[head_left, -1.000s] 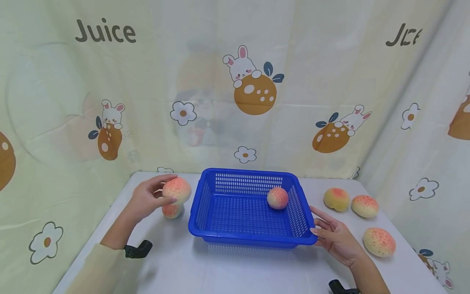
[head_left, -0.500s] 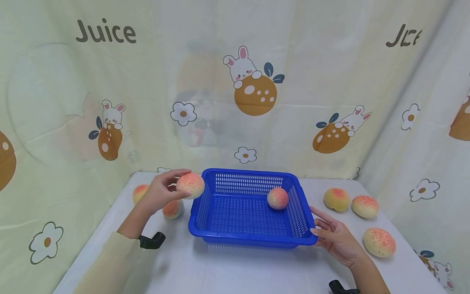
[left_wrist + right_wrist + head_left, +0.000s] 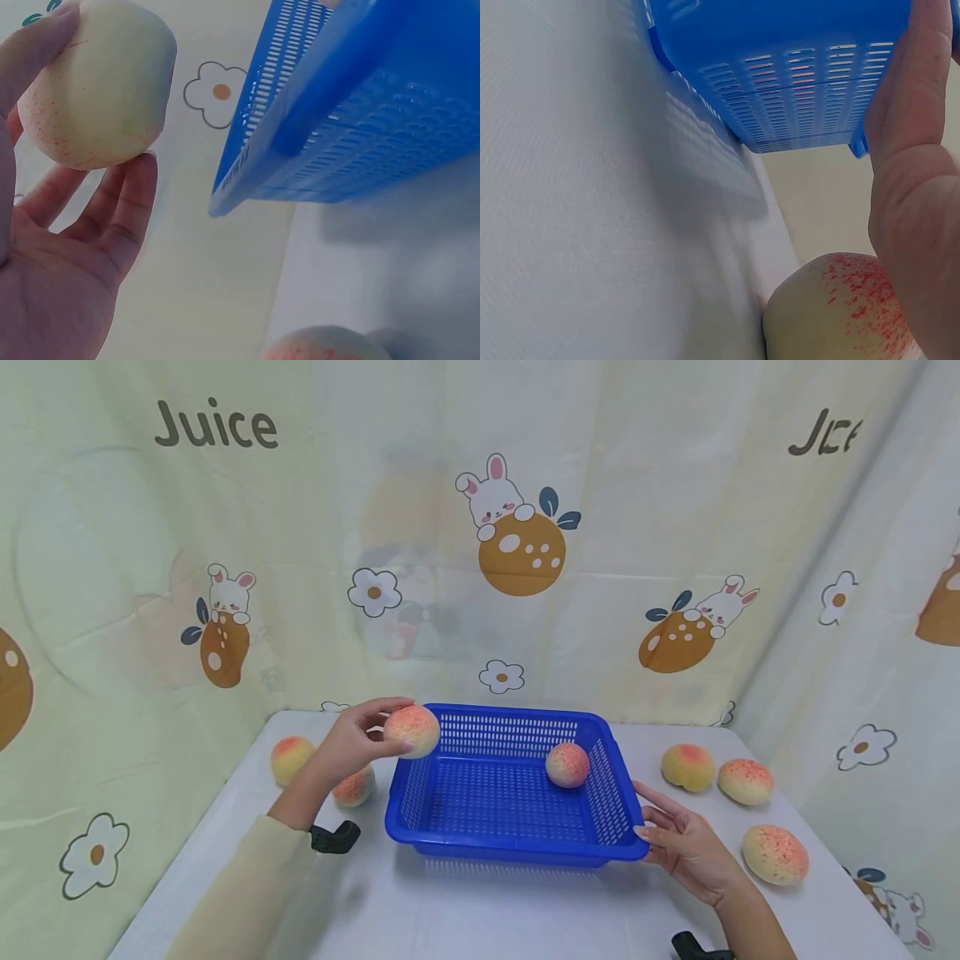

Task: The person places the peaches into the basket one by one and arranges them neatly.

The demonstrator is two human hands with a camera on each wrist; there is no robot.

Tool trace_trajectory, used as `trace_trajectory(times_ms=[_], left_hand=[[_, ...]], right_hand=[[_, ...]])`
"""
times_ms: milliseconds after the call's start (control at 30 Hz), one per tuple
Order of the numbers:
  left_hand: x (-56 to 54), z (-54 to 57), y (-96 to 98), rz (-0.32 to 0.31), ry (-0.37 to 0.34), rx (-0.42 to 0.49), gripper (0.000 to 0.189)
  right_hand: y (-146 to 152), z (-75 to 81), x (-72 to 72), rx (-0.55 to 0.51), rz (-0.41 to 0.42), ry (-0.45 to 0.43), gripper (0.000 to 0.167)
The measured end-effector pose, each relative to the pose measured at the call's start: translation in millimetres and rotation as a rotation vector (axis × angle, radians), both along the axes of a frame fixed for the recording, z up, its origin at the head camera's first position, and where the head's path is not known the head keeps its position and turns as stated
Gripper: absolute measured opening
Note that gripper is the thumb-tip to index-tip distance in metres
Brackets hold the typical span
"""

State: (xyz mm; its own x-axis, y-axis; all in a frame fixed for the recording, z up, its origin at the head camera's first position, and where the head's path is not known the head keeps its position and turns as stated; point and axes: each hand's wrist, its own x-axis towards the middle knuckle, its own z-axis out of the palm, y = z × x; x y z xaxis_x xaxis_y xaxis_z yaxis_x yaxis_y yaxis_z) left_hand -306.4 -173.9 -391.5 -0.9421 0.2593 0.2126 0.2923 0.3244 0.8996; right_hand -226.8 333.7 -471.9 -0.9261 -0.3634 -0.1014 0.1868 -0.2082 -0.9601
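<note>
My left hand (image 3: 358,739) holds a pink-and-cream peach (image 3: 412,732) between thumb and fingers, raised over the left rim of a blue plastic basket (image 3: 517,852). In the left wrist view the peach (image 3: 101,90) shows its pale side, apart from the basket wall (image 3: 360,142). At the basket's front right corner, my right hand (image 3: 686,847) grips the rim, thumb on top and fingers along the outside. Inside the basket, toward the right, lies one speckled peach (image 3: 567,765).
Left of the basket are a yellow-red peach (image 3: 291,760) and a speckled peach (image 3: 354,787), partly behind my left wrist. On the right stand a yellow peach (image 3: 687,767) and two speckled ones, a farther peach (image 3: 746,781) and a nearer peach (image 3: 776,854). A printed curtain (image 3: 600,635) hangs behind the white table (image 3: 525,918).
My left hand has carried its peach rightward and slightly up, from above the left-side peach to over the basket's rim, uncovering the yellow-red peach. My right hand and the basket stay put.
</note>
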Motion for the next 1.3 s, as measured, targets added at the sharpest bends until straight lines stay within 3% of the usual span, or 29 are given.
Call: trace_trajectory(times_ms=[400,1300], left_hand=[[-12.6,3.0,21.2,-0.068,0.022,0.0,0.061],[-33.5,2.7,71.9,-0.114,0.019,-0.042,0.058]], right_hand=[[1,-1.1,0.2,-0.017,0.006,0.002,0.063],[0,-0.5,-0.1,-0.01,-0.002,-0.002,0.063]])
